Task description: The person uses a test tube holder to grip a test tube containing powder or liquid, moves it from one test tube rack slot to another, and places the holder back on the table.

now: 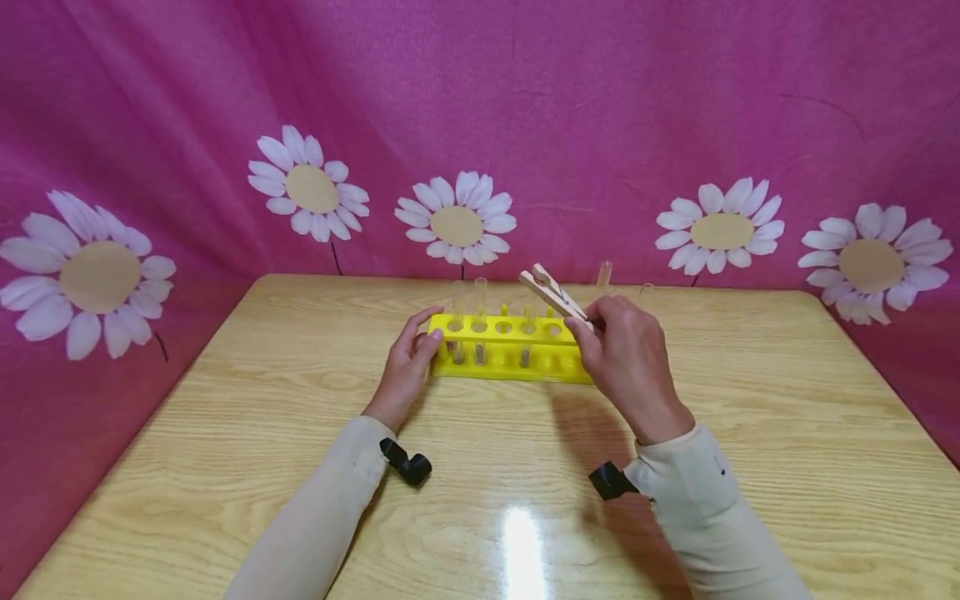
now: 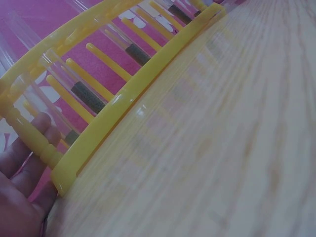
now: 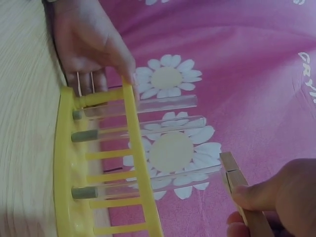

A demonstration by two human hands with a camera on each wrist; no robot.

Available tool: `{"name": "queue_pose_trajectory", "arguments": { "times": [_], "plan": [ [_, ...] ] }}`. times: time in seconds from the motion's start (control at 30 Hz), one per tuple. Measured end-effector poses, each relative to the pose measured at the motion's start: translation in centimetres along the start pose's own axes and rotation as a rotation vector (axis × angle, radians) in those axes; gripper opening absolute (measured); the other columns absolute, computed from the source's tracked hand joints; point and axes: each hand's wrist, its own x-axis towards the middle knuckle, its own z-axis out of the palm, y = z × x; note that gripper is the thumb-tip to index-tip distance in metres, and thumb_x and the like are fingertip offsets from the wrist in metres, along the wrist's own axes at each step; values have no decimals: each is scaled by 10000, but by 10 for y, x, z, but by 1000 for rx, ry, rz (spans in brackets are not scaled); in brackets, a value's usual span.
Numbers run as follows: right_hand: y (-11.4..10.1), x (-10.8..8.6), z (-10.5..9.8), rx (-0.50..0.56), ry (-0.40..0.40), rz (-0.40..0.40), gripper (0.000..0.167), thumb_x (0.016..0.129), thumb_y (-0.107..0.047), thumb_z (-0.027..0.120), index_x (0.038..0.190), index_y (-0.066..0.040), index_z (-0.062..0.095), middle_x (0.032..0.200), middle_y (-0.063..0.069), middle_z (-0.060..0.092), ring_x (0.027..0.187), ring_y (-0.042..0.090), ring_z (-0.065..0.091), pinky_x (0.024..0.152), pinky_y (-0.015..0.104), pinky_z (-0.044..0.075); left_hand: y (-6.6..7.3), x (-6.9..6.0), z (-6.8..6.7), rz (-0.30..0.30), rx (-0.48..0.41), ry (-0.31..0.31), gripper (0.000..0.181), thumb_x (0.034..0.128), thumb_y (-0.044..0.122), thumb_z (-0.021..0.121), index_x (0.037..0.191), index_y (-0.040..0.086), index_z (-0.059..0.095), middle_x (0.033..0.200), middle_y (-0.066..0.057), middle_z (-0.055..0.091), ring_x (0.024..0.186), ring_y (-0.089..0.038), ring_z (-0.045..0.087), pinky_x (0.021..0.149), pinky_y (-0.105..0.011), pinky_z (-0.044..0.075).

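Note:
A yellow test tube rack (image 1: pixel 510 373) stands on the table, holding several clear test tubes (image 3: pixel 182 176) upright; those seen low down have dark grey matter at the bottom. My left hand (image 1: pixel 405 371) grips the rack's left end, thumb at the top plate and fingers (image 2: pixel 30 173) around the end post. Above the rack's right half, my right hand (image 1: pixel 632 367) holds a wooden test tube holder (image 1: pixel 553 292), its jaws spread and pointing up to the left. The holder's tip is close to one tube's mouth; whether they touch I cannot tell. My right hand hides the rack's right end.
The wood-grain table (image 1: pixel 300 350) extends on both sides of the rack. A pink curtain (image 1: pixel 570 125) with white daisies hangs behind it. Another clear tube (image 1: pixel 605 273) rises behind my right hand, and a faint glass rim (image 1: pixel 647 287) shows beside it.

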Motion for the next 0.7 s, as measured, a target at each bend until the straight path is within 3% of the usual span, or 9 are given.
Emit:
{"name": "queue_pose_trajectory", "arguments": {
  "times": [0.23,0.47,0.7],
  "plan": [
    [0,0,2,16,-7,2,195,879,-154,711,873,36,669,729,122,569,613,254,482,576,352,377,0,-1,0,-4,9,4,442,1025,258,471,1453,168,410,946,-376,397,971,-442,414,861,-417,324],
    [0,-1,4,6,-47,23,198,880,-162,711,872,30,664,731,114,567,613,249,478,573,345,372,0,0,-1,1,9,4,440,1023,255,475,1449,162,414,1054,-329,527,1014,-422,451,922,-460,334],
    [2,-2,5,-7,-124,39,210,886,-182,706,886,24,668,734,108,559,608,238,473,555,336,375,0,1,0,10,1,1,430,1022,250,478,1441,171,425,1023,-344,514,981,-421,449,889,-440,340]
  ]
}}
